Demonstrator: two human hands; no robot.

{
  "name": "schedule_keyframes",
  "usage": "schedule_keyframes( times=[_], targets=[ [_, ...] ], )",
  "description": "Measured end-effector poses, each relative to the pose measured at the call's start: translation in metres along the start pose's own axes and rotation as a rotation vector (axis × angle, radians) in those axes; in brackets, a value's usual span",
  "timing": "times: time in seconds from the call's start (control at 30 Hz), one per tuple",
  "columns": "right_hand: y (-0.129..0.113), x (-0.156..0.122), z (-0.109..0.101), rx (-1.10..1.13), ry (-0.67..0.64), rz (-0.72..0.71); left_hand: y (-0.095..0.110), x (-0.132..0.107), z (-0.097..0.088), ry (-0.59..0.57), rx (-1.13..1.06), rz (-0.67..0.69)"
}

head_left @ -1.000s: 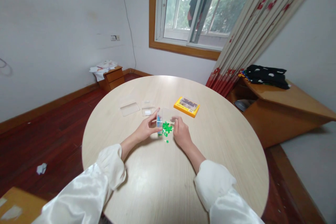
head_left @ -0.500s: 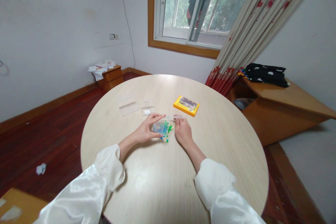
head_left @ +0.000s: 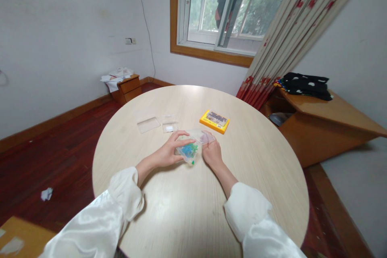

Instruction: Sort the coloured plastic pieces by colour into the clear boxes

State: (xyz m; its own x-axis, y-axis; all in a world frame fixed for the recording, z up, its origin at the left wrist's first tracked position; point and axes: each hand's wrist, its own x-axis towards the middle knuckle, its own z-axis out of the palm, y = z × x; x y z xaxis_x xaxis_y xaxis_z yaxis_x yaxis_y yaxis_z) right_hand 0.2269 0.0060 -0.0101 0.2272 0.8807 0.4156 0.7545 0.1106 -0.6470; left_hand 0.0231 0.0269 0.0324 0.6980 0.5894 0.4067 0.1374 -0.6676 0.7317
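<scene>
Between my hands is a clear plastic box (head_left: 182, 154), tilted over a heap of small blue and green pieces (head_left: 189, 150). The pieces show through the plastic; I cannot tell which lie inside it and which on the table. My left hand (head_left: 165, 152) grips the box from the left, thumb at the near side and fingers at the far side. My right hand (head_left: 211, 154) is closed on a clear flat lid (head_left: 207, 138) at the box's right. Whether lid and box are joined is unclear. One green piece (head_left: 192, 163) sits at the near edge of the heap.
On the round table (head_left: 187, 217), beyond my left hand, lie a clear tray (head_left: 148, 124) and a smaller clear box (head_left: 169, 127). A yellow box (head_left: 214, 121) with a dark-filled clear case on top lies beyond my right hand. Behind stands a wooden cabinet (head_left: 326, 133).
The clear box has tipped, and its plastic now covers more of the pieces. The lid in my right hand has turned to show its flat face. My left fingers have shifted over the box.
</scene>
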Motion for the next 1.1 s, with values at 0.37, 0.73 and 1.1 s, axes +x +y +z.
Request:
schedule_keyframes(
  times=[0.37,0.73,1.1],
  targets=[
    [-0.011,-0.001,-0.002,0.093,0.017,-0.062,-0.014,0.007,0.002,0.413,-0.454,-0.179],
    [-0.031,-0.011,-0.01,0.138,0.001,-0.411,-0.011,0.008,0.002,0.494,-0.977,-0.348],
    [-0.016,-0.003,-0.001,0.05,0.101,-0.426,-0.022,0.008,0.007,0.431,-0.785,-0.368]
  ],
)
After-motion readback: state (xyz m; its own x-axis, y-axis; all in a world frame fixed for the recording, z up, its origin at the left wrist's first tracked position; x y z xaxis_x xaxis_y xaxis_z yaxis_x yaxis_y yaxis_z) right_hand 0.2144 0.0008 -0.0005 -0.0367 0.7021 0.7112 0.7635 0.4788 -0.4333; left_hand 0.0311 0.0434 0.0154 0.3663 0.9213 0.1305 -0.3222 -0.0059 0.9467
